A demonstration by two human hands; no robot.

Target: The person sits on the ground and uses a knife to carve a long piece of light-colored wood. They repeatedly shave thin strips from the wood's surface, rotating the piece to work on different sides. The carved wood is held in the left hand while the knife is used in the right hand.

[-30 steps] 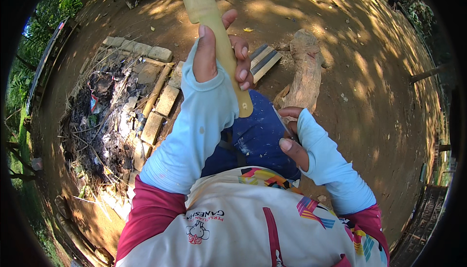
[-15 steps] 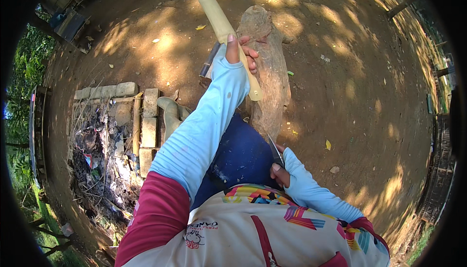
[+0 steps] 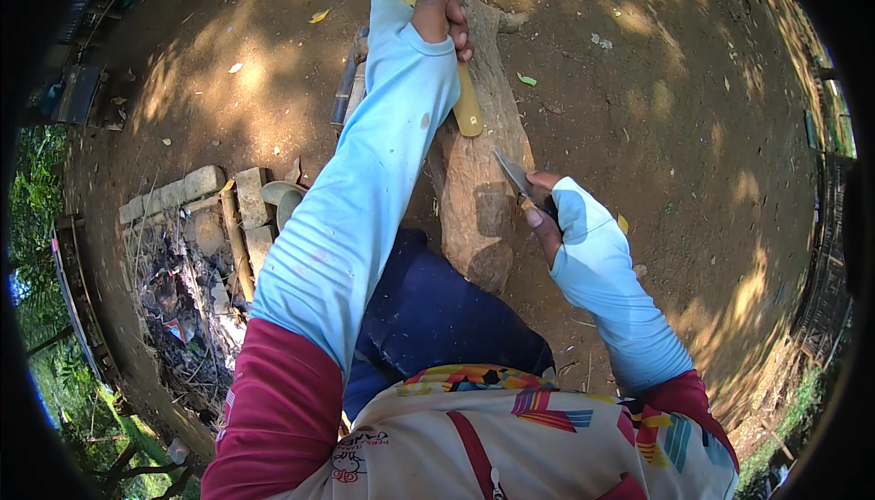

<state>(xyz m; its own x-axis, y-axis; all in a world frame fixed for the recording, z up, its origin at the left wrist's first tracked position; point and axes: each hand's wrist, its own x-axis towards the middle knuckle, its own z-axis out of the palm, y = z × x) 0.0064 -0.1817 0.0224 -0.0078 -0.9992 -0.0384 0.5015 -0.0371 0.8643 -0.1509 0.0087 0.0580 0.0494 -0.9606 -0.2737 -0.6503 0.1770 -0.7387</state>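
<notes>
My left hand is closed around the middle of a pale yellow strip, bamboo or wood, shaped like a spatula. Its broad end runs out of the top edge of the picture, while the rounded near end lies over a weathered log. To the right of the log, my right hand grips a small knife, its blade pointing up and left toward the strip. Blade and strip are apart. Part of the knife's handle is hidden by my fingers.
Dark cut bamboo pieces lie left of the log. Farther left, a border of blocks and a bamboo pole edges a heap of ash and litter. Brown earth with scattered leaves surrounds the log.
My right hand has brought the knife up from beside my lap to the log's right side. The view has shifted, and the strip's broad end has left the picture; my left hand still holds it.
</notes>
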